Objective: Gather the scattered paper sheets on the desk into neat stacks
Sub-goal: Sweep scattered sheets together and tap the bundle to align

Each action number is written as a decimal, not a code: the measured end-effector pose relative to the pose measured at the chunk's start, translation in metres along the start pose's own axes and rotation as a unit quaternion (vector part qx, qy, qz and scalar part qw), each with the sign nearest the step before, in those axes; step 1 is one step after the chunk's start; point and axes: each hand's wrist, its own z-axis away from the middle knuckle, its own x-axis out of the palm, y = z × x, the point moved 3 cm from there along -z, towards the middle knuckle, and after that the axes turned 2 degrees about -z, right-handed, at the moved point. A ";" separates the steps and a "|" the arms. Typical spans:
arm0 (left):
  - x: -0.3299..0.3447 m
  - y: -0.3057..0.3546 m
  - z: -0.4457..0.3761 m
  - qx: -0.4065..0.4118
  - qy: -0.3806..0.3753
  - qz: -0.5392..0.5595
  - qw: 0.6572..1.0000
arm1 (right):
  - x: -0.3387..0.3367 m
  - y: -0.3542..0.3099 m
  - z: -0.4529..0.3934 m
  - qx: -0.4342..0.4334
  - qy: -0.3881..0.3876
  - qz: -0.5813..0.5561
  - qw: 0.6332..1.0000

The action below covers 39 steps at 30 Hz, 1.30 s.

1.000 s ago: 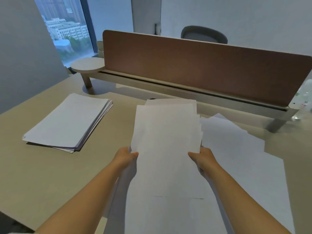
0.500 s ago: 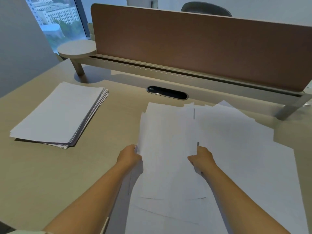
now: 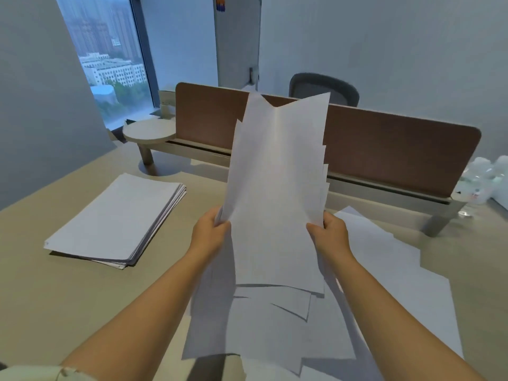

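I hold a bundle of white paper sheets upright above the desk, its edges uneven and fanned at the right side. My left hand grips the bundle's left edge and my right hand grips its right edge. Below and to the right, several loose sheets lie overlapping on the beige desk. A neat stack of paper rests on the desk to the left, apart from my hands.
A brown divider panel runs along the desk's far edge, with a small round shelf at its left end. Clear plastic bottles stand at the far right. A grey chair sits behind the panel, a window at left.
Both hands have raised the gathered sheets from lying flat on the desk to standing upright in front of the divider. The view has tilted upward.
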 end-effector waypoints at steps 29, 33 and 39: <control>-0.005 0.006 -0.012 -0.048 -0.067 0.188 0.979 | -0.015 -0.024 -0.003 0.044 -0.008 -0.122 0.992; -0.008 0.017 -0.020 -0.013 -0.088 0.170 0.981 | -0.021 -0.033 -0.010 0.036 -0.009 -0.120 0.992; -0.016 0.028 -0.032 0.029 -0.078 0.169 0.982 | -0.025 -0.040 -0.010 -0.001 -0.045 -0.121 0.992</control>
